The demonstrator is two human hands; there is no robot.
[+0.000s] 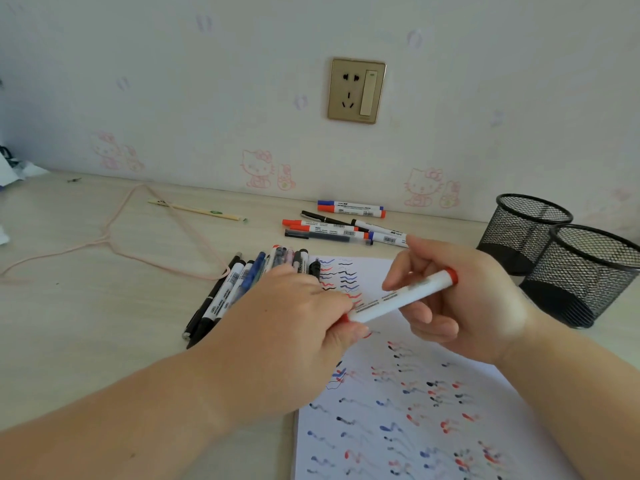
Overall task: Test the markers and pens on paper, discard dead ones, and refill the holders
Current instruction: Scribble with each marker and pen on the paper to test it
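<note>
1. Fingers of the left hand [294, 317] are pinching the red cap end of a white-barrelled red marker [398, 297], while the fingers of the right hand [460, 296] are curling round the same barrel nearer its red tail end, so both hands are grasping one marker between them.
2. Its long axis is running from lower left, at the left hand, up to the right, where the red tail is poking out past the right hand's knuckles. By my reading the cap would come off, or go on, along that slanted line; I cannot tell which of the two is under way.
3. Just beneath the marker, the paper [433, 427] is lying flat on the surface [104, 306], already carrying many red, blue and black test squiggles.
4. Beside the left hand, a fanned pile of pens [228, 289] is resting at the paper's upper left edge, partly hidden by that hand.
5. Farther back, near the wall, a second group of markers [346, 226] is lying apart from the paper.
6. To the right, two black mesh holders [561, 258] are standing upright, touching or nearly so, and both are looking empty, so the refilling seems not yet begun. The right hand is the nearer one to them.
7. Off to the left, a pink cord [117, 244] and a pencil-like stick [197, 211] are lying well clear of the work.
</note>
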